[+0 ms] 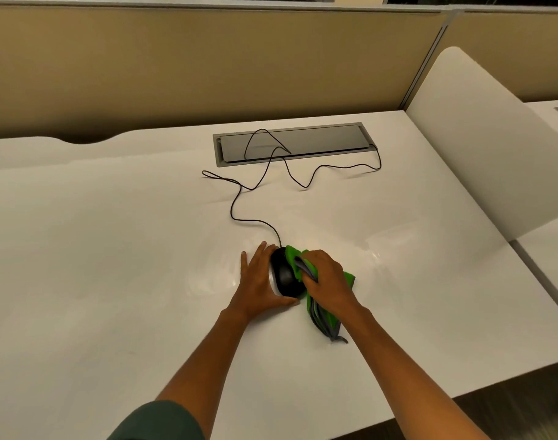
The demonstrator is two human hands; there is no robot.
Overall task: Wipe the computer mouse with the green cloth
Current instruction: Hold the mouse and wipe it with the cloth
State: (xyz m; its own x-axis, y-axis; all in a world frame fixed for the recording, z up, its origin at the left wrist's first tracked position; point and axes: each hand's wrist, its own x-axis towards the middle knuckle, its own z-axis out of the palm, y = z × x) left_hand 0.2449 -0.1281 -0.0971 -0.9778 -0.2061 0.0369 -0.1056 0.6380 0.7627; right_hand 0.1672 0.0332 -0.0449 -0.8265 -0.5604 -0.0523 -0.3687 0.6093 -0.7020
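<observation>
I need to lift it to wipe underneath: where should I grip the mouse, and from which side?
Probably pinch the mouse across its long flanks, coming from above at the near end: the cable leaves its far end. The left hand cups the left flank; the right hand holds the green cloth against the right.

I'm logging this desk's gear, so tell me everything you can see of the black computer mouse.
The black rounded plastic computer mouse looks glossy, with a silver strip along its left flank. It lies flat on the white desk, its thin black cable snaking from the far end toward a grey cable hatch. The left hand cups its left side, thumb round the near end; the right hand presses a green cloth against its right side.
</observation>
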